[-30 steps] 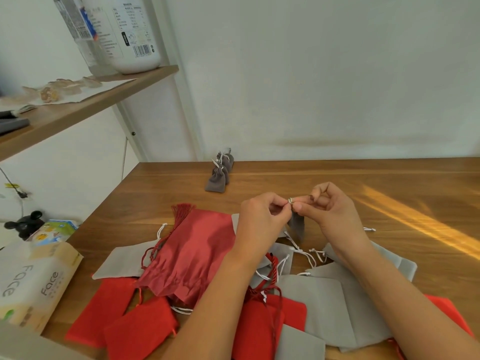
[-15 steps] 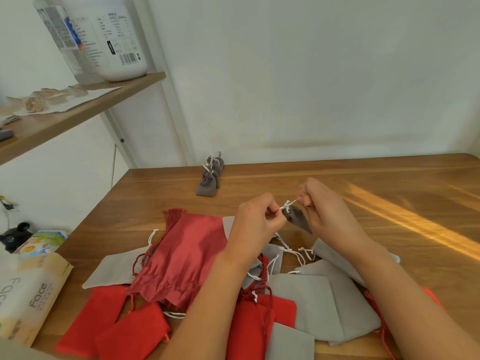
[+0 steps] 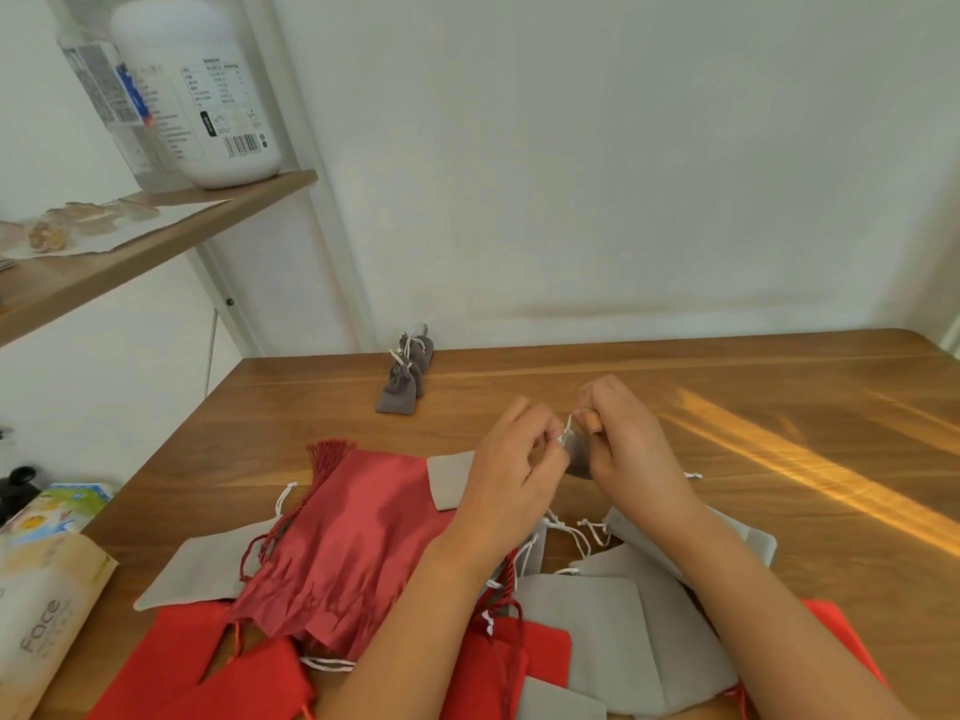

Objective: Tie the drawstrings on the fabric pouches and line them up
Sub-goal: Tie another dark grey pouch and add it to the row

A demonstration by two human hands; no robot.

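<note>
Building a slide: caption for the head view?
Left hand and right hand pinch the drawstring of a small grey pouch; untied pouches below, tied pouches behind.

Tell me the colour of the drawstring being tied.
White drawstring on the small grey pouch; head view.

Left hand point(image 3: 511, 459) and right hand point(image 3: 631, 441) nearly touch, fingers point(image 3: 540, 431) curled, pinching
</note>
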